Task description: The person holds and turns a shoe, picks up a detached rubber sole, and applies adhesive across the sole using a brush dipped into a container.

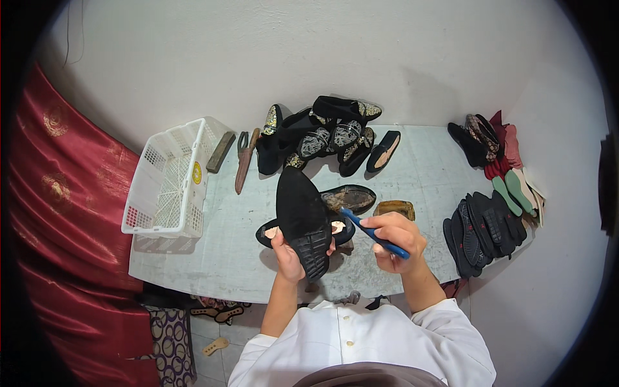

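At far left hangs a red curtain [71,213] with gold motifs; beside it, on the pale bench [425,161], stands a white plastic basket [161,230], its round yellow sticker [196,172] bearing print too small to read; next come a dark bar [221,152] and two slim hand tools [245,161]; the left hand [288,259] has its grip closed round the edges of a black sole [302,209], held raised above the bench before the person, ridged end nearest the body; behind it lie a heap of black shoes [300,132] with gold and silver patterns and, closer, an upturned shoe [354,198] with a brownish underside; the right hand [398,237] has a narrow grip on a blue tool [393,248], its tip near that shoe; past it sits a yellowish block [396,208]; at right rest stacked black soles [480,232] with illegible red marks, and green insoles [518,190].
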Available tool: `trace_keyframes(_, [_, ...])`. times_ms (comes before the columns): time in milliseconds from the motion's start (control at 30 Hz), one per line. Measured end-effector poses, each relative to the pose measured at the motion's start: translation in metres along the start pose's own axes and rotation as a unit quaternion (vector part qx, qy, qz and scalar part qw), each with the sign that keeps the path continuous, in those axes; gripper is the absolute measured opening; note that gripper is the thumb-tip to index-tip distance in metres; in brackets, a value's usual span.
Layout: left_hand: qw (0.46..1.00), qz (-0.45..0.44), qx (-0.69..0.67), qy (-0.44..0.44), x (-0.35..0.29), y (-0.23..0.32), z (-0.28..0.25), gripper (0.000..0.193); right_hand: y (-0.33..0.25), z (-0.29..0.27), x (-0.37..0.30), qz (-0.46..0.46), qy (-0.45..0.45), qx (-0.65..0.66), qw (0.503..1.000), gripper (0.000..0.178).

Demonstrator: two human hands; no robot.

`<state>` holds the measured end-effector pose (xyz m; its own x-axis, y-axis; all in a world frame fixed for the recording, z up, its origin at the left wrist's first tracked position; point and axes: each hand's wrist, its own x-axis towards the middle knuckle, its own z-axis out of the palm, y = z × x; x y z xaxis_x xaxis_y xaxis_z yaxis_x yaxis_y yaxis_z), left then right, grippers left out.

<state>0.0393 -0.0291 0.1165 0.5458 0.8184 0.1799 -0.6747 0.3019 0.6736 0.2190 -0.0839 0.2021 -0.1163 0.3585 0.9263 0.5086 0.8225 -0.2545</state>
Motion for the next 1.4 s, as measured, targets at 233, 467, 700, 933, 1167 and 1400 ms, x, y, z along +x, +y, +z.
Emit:
trace_keyframes(233, [0.999, -0.005, -0.019, 0.03, -0.001, 0.003, -0.005, 0.079, -0.001, -0.004, -0.007, 0.036, 0.027, 0.029, 0.999, 0.025])
trace_keyframes(467, [0.997, 0.05, -0.012, 0.062, 0.004, 0.005, 0.011, 0.075, -0.003, 0.012, -0.005, -0.099, -0.078, -0.034, 0.991, 0.023])
trace_keyframes(700, [0.996, 0.077, -0.014, -0.039, 0.005, 0.003, -0.007, 0.06, -0.011, 0.009, -0.011, 0.018, -0.098, 0.147, 0.984, 0.022])
trace_keyframes(933, [0.981, 0.136, -0.126, 0.055, 0.006, -0.003, 0.005, 0.071, -0.009, 0.014, -0.007, -0.049, -0.061, 0.003, 0.997, 0.02])
trace_keyframes(1167, [0.992, 0.059, -0.009, 0.112, 0.007, -0.003, 0.005, 0.09, -0.012, 0.029, -0.011, -0.076, -0.086, 0.118, 0.986, 0.016])
trace_keyframes(1400, [0.951, 0.104, -0.065, 0.285, 0.014, 0.004, 0.027, 0.085, -0.009, 0.019, -0.009, -0.05, -0.077, 0.041, 0.995, 0.018])
